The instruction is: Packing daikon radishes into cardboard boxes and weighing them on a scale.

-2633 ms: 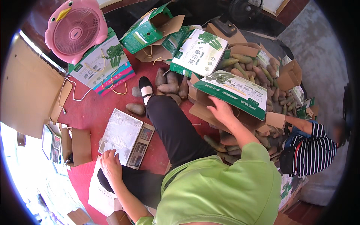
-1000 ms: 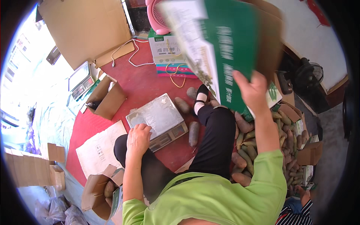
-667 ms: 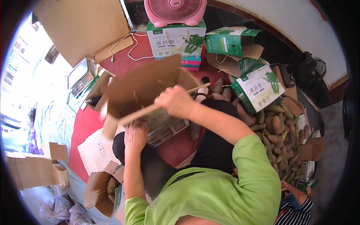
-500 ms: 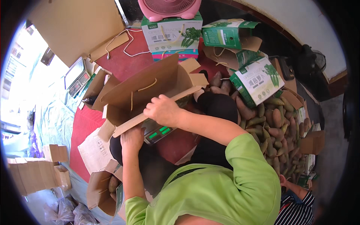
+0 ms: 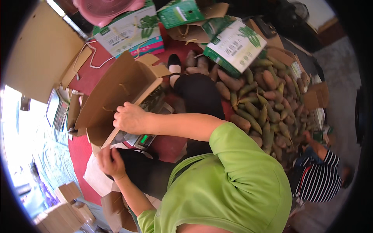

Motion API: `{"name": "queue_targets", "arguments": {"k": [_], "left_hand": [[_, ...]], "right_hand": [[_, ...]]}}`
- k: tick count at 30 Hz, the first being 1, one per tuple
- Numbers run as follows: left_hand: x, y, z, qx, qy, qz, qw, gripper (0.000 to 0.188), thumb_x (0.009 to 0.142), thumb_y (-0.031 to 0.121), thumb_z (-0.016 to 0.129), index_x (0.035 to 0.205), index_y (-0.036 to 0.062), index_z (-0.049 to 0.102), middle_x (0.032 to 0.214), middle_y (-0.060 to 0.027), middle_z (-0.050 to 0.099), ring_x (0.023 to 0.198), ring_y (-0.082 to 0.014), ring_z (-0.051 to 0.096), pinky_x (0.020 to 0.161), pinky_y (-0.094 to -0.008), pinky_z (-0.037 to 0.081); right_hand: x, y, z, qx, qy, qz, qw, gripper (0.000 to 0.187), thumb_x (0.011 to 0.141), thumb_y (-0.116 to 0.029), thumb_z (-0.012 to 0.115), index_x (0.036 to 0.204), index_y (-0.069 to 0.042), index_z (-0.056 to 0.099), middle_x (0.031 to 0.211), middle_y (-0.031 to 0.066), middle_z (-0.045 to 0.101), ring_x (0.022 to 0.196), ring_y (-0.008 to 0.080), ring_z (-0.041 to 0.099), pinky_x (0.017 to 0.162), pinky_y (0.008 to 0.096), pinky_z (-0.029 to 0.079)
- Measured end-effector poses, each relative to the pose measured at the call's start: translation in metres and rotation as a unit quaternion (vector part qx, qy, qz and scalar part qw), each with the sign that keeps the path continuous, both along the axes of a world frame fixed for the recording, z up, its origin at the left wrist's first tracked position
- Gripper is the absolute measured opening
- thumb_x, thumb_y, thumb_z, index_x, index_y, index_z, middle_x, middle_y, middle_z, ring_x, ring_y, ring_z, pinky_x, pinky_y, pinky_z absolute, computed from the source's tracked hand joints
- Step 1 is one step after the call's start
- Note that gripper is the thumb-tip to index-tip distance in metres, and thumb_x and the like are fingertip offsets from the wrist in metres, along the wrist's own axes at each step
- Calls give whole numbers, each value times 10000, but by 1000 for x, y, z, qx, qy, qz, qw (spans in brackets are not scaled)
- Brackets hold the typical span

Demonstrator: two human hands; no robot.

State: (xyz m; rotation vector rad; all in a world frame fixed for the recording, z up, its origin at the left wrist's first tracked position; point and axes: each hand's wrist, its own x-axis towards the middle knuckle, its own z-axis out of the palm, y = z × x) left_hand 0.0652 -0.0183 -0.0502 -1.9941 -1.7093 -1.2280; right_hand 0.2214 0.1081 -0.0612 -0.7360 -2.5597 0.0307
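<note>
A brown cardboard box (image 5: 101, 101) stands open and tilted in front of me, with yellow cord handles inside. My right hand (image 5: 131, 118) has its fingers curled over the top edge of the near wall. At that wall's left end is my left hand (image 5: 110, 162), fingers bent at the box corner, thumb held a little apart; its exact grip is partly hidden. Beneath the box, a weighing scale (image 5: 143, 140) shows a lit green display. Green printing is visible on the box's outer face.
To the right, a large heap of red and green radishes (image 5: 268, 105) has a white-green carton (image 5: 237, 46) on it. A pink fan (image 5: 107, 8) sits on stacked cartons at the back. Another scale (image 5: 57, 110) is at left. A person in stripes (image 5: 318, 171) is at lower right.
My view has swung to the right, so the scene sits further left. My left hand has moved from under the near wall's edge to its left end. My right hand stays on the edge.
</note>
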Motion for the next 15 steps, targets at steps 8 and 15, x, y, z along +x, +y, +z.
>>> {"name": "queue_targets", "arguments": {"k": [8, 15], "left_hand": [[-6, 7, 2, -99, 13, 13, 995, 319, 841, 187, 677, 1122, 42, 635, 1053, -140, 571, 999, -308, 553, 864, -402, 446], [-10, 10, -3, -85, 53, 103, 990, 227, 818, 62, 682, 1044, 47, 659, 966, -118, 598, 901, -274, 595, 762, -374, 488]], "right_hand": [[82, 18, 31, 22, 114, -126, 985, 204, 731, -244, 679, 905, -142, 646, 985, 31, 618, 1027, 212, 528, 842, 417, 386], [247, 31, -22, -70, 225, -336, 912, 193, 752, -189, 682, 931, -117, 674, 976, 80, 648, 956, 286, 587, 837, 401, 469]]}}
